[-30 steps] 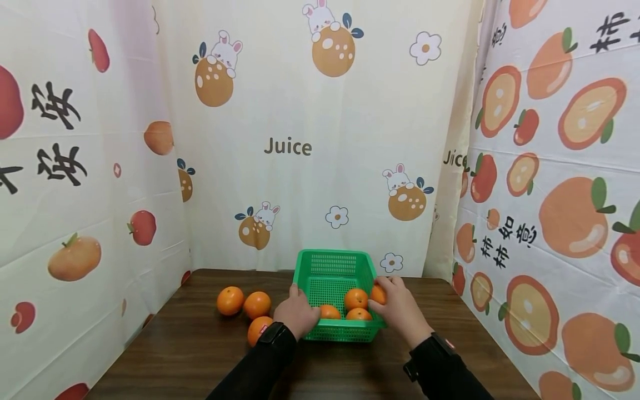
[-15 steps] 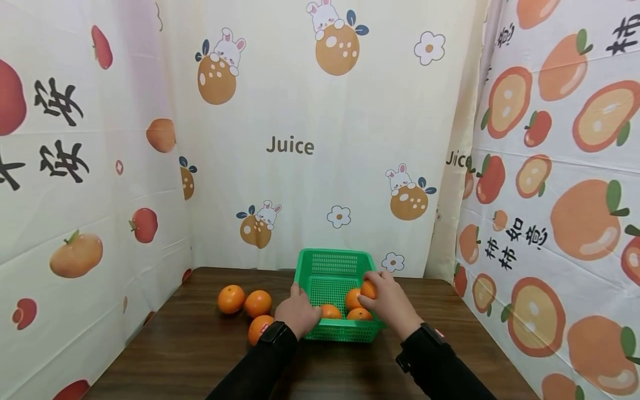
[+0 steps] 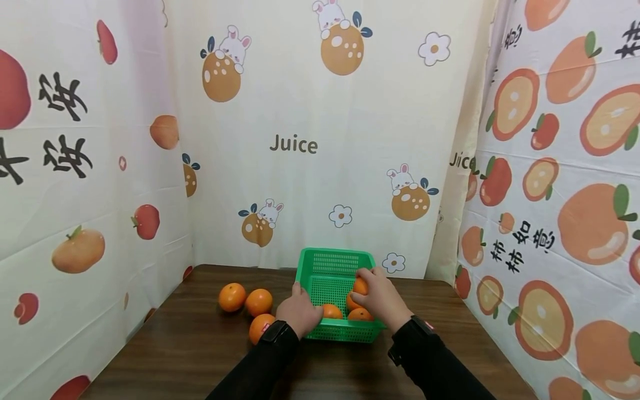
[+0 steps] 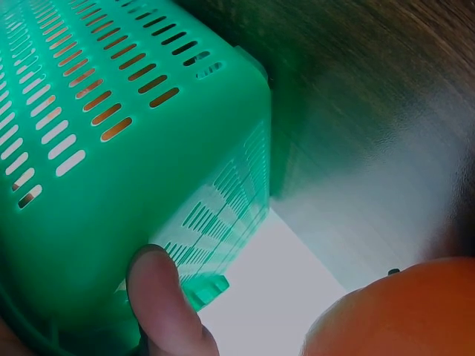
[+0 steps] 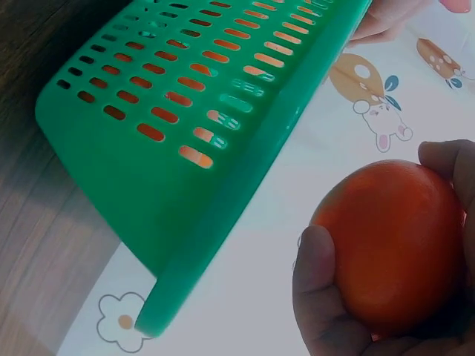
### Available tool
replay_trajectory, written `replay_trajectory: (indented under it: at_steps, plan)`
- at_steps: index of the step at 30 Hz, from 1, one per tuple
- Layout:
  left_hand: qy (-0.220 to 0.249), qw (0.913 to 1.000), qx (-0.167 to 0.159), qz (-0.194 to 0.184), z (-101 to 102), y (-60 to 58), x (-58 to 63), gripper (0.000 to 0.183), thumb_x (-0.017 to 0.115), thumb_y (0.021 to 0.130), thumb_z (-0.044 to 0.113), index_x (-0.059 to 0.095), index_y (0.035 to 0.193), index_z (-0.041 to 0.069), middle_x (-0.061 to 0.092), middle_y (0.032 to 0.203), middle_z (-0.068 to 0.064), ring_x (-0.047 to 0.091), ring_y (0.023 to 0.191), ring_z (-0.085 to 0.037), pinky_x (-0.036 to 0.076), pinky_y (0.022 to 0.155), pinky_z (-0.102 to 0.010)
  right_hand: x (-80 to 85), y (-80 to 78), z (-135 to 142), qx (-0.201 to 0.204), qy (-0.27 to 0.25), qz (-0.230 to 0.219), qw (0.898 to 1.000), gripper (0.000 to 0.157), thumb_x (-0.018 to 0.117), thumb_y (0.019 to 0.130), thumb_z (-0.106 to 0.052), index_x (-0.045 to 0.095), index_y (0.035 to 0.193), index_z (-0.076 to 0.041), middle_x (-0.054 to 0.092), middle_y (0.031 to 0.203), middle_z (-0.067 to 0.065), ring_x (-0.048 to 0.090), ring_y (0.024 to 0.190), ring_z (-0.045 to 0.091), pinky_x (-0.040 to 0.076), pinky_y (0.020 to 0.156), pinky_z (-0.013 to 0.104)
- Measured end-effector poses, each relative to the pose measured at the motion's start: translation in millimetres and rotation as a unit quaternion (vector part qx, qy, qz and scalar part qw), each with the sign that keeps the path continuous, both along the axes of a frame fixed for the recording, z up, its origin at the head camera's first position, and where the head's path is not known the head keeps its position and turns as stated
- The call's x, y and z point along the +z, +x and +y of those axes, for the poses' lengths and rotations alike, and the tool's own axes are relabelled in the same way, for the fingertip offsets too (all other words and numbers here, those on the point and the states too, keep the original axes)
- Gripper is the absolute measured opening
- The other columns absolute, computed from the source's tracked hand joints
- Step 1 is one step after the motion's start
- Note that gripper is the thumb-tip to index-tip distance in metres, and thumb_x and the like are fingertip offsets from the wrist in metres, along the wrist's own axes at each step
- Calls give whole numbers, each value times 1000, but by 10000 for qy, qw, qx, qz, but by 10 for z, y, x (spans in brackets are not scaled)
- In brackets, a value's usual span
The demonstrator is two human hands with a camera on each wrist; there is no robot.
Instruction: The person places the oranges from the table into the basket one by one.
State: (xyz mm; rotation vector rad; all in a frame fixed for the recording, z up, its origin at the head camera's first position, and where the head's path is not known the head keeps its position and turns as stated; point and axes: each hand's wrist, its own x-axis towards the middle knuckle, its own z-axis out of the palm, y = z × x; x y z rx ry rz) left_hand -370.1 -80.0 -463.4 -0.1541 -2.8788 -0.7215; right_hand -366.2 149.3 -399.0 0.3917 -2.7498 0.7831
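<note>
A green perforated plastic basket [image 3: 345,333] stands on the table. My left hand [image 3: 299,314] grips its left front edge, with a digit against the green wall [image 4: 185,148] in the left wrist view. My right hand [image 3: 384,303] holds an orange [image 5: 390,245] between curled fingers and thumb, over the right part of the basket. Inside lie more oranges: one at front left [image 3: 331,311], one at front right [image 3: 361,315], and one behind that, partly hidden under the held orange.
Left of the basket, three oranges sit on the dark wooden table [image 3: 190,344]: two farther back [image 3: 232,297] and one beside my left wrist [image 3: 260,328]. Fruit-printed cloth [image 3: 300,183] hangs behind the table and along both sides.
My right hand has carried the orange leftward, from the basket's right edge to over its inside. The left hand keeps its grip on the basket. The head view has shifted slightly.
</note>
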Motion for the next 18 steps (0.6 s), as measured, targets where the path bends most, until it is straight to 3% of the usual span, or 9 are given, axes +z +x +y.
replay_trajectory:
  at_steps: [18]
  plan:
    - [-65,9999,77,-131,34,-32,31,80,58,97,47,48,156,-7,30,172,-23,56,66,-24,49,64,-40,10,-198,-127,86,193,-168,9996,41,79,94,-22,65,132,-18,52,116,12,54,84,23,47,70,34]
